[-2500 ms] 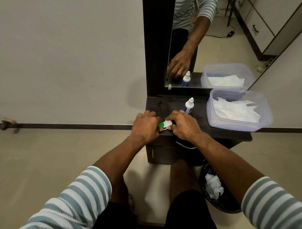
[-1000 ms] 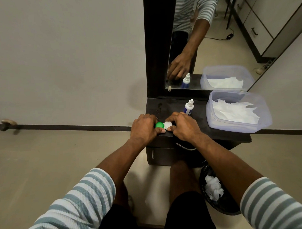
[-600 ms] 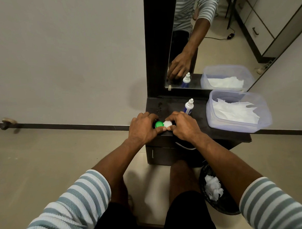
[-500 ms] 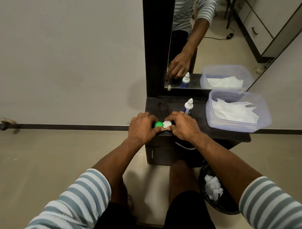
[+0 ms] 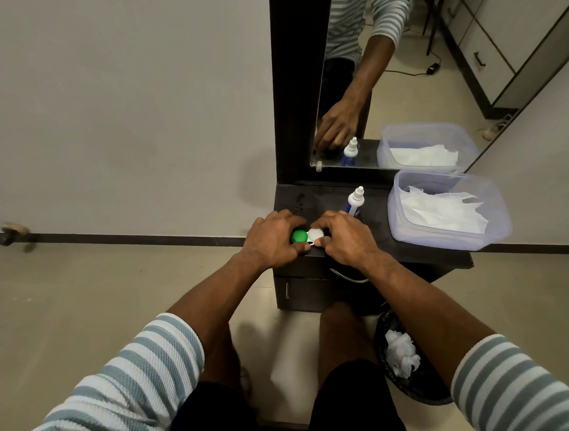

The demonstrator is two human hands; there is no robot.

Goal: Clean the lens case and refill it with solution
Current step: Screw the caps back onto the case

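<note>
Both hands, left (image 5: pixel 271 240) and right (image 5: pixel 345 237), pinched the capped case (image 5: pixel 307 235) on the worktop (image 5: pixel 407 253); tub (image 5: pixel 445 238) held tissues (image 5: pixel 444 209), bin (image 5: pixel 415 394) crumpled ones.

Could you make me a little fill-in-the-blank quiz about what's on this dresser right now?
1. The lens case has one white cap and one ____ cap.
2. The left hand covers the ____ cap's side.
3. The solution bottle stands between the right hand and the ____.
4. White tissues lie in the clear ____.

Missing words: green; green; mirror; tub
</note>
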